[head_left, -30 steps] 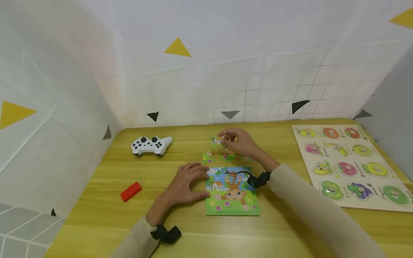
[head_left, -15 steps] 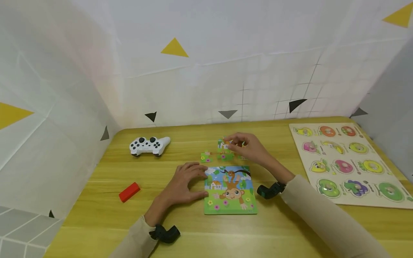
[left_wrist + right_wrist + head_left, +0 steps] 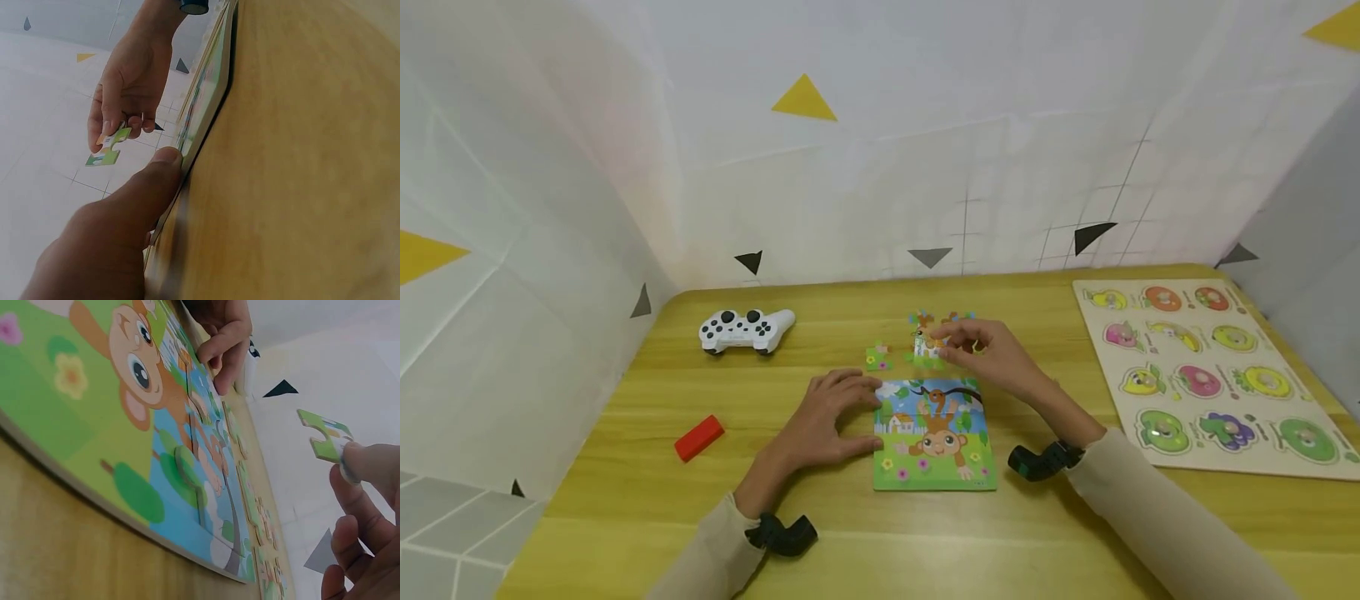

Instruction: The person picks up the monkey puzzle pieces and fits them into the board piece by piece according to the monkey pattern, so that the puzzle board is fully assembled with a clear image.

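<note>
A monkey picture puzzle board [image 3: 934, 435] [image 3: 94, 425] [image 3: 206, 94] lies flat on the wooden table. My left hand [image 3: 827, 421] [image 3: 112, 244] rests with straight fingers against the board's left edge. My right hand [image 3: 992, 354] [image 3: 125, 81] [image 3: 362, 512] hovers just beyond the board's far edge and pinches a small green puzzle piece [image 3: 925, 344] [image 3: 107, 150] [image 3: 325, 439] between thumb and fingertips, lifted off the table. Loose puzzle pieces [image 3: 878, 357] lie on the table behind the board.
A white game controller [image 3: 743, 331] sits at the far left and a red block [image 3: 699, 437] lies nearer on the left. A large fruit peg puzzle board [image 3: 1210, 375] covers the table's right side. White cloth walls close in the back and sides.
My right hand has drawn back toward the monkey board with the small piece pinched in it. The left hand has stayed at the board's left edge.
</note>
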